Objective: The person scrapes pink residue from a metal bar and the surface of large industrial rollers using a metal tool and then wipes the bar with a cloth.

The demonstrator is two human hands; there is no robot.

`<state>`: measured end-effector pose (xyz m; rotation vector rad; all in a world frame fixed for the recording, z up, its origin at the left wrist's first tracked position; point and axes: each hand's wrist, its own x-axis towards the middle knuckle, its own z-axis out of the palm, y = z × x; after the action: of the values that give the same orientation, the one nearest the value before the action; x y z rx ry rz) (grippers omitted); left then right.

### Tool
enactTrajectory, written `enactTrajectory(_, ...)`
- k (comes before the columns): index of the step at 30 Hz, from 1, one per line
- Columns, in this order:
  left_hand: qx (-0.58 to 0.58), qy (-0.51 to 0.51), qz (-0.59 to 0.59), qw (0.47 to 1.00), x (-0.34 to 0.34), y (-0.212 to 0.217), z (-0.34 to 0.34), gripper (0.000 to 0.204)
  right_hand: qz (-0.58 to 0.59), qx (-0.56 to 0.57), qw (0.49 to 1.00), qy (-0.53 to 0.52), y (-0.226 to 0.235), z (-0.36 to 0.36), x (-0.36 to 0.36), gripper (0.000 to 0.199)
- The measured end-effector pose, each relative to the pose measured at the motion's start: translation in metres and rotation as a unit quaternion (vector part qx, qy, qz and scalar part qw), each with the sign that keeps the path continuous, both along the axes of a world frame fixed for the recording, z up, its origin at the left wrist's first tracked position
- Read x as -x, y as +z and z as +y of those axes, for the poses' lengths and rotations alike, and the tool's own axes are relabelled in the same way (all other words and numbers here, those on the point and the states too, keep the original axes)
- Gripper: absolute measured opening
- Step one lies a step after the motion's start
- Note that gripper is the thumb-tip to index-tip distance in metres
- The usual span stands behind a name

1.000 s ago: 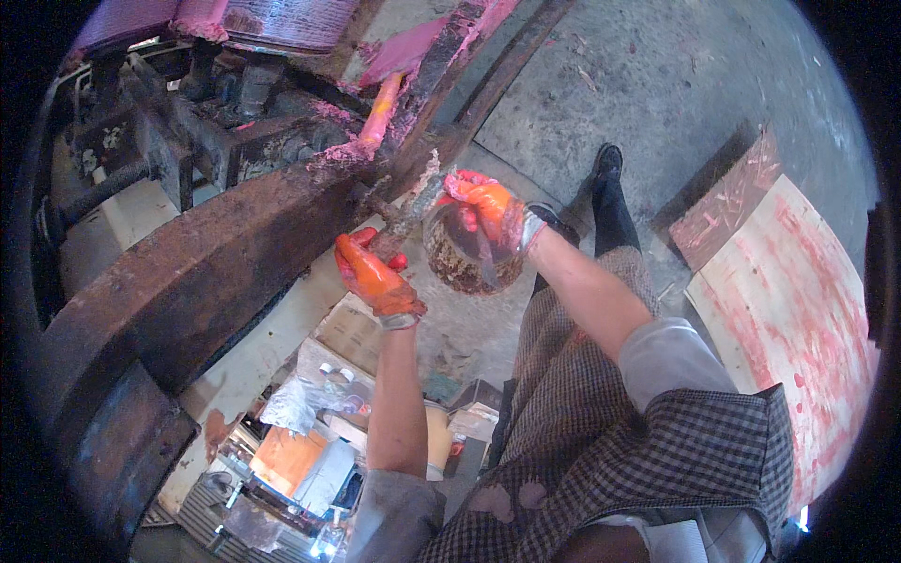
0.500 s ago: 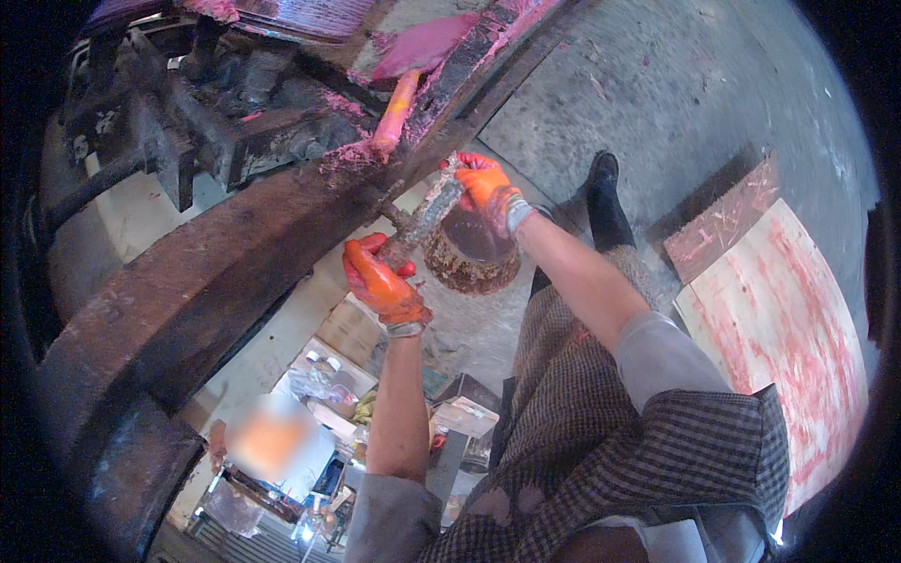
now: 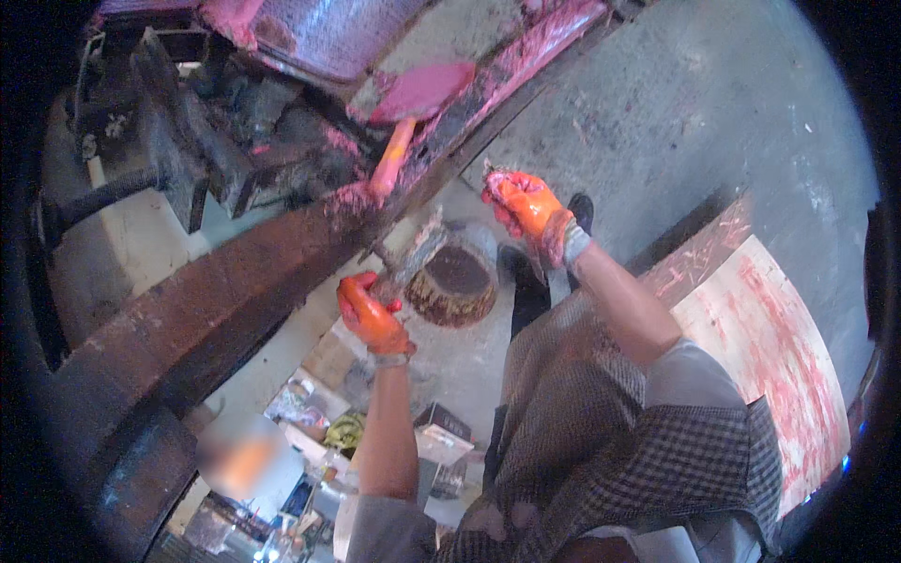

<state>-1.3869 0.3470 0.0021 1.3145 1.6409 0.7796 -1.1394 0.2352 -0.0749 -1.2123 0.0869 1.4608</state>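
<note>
The left hand (image 3: 371, 314) is gripping a scraper (image 3: 413, 263) angling up-right over the round tin (image 3: 457, 284); the right hand (image 3: 526, 208) is lifting clear, loosely curled.

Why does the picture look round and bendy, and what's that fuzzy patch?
Head view: the fisheye lens bends the rusty beam and leaves black corners; a blurred patch sits bottom left; the left hand looks sharp, the right hand slightly smeared.

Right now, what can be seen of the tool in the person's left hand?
The scraper tool looks like a flat, broad metal blade, grey and smeared with pink residue, on a handle hidden in the orange-gloved left hand. It tilts up and to the right, its blade end near the rusty beam and over the round stained container. Whether it touches either is unclear.
</note>
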Motion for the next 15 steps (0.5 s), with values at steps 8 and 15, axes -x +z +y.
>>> enactTrajectory(8,0.010,-0.005,0.008,1.000,-0.018,0.023,-0.005,0.034,-0.191,0.049,0.977,-0.077,0.008,0.079,-0.181,0.033)
enactTrajectory(15,0.056,-0.019,-0.035,0.998,-0.036,0.012,-0.004,0.034,-0.748,0.141,0.616,0.201,-0.041,0.090,-0.398,0.031)
